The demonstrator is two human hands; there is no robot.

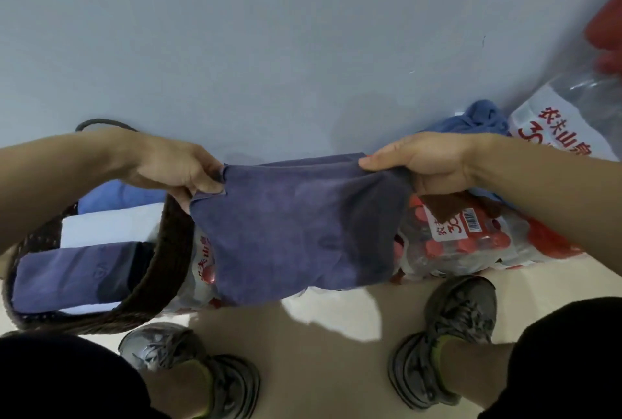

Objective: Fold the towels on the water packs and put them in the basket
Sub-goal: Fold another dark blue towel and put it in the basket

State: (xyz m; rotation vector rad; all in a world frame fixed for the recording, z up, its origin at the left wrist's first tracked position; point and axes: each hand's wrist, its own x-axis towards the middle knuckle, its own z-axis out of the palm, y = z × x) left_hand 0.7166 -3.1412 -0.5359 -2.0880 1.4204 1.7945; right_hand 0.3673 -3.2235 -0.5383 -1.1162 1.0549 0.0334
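Observation:
A purple-blue towel point(296, 227) hangs spread in the air between my hands, above the water packs point(471, 243). My left hand point(171, 169) pinches its upper left corner and my right hand point(424, 159) grips its upper right corner. At the left stands a dark woven basket point(165, 260) holding folded towels: a purple one point(67, 274), a white one point(107, 223) and a light blue one point(121, 196). A crumpled blue towel point(478, 119) lies on the packs behind my right hand. A brown cloth point(444, 206) shows under my right wrist.
A blue-grey wall point(269, 31) rises just behind the packs. Another water pack point(555, 115) leans at the far right, with a red object point(606, 21) above it. My two grey shoes point(447, 327) stand on the pale floor point(303, 368) close to the packs.

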